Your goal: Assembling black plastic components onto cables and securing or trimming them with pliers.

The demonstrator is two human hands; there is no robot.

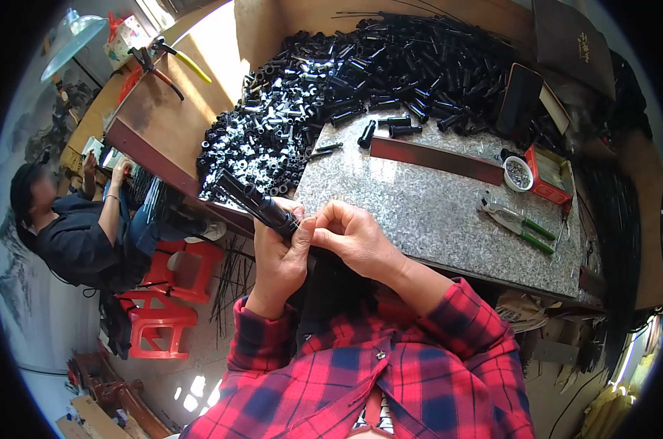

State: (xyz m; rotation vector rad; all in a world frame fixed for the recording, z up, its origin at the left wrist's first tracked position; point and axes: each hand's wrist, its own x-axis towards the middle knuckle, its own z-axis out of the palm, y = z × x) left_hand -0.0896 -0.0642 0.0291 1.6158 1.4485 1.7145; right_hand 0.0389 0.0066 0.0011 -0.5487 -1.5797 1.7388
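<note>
My left hand (279,257) is closed round a black tubular piece (271,212) with several thin black rods running up and to the left from it. The bundle is tilted and held over the near left edge of the table. Against its lower end, my right hand (355,238) is closed, thumb and forefinger pinched together beside my left thumb. Whatever sits between those right fingertips is too small to make out. Beyond my hands lies a heap of short black and shiny tubular pieces (262,135), with longer black tubes (426,69) heaped farther back.
On the speckled tabletop (405,216) lie a flat metal strip (437,159) and green-handled pliers (520,225). A white bowl of small metal bits (518,174) stands by a red box (551,175); a phone (519,100) leans behind. Another person (79,230) works at left near red stools (159,325).
</note>
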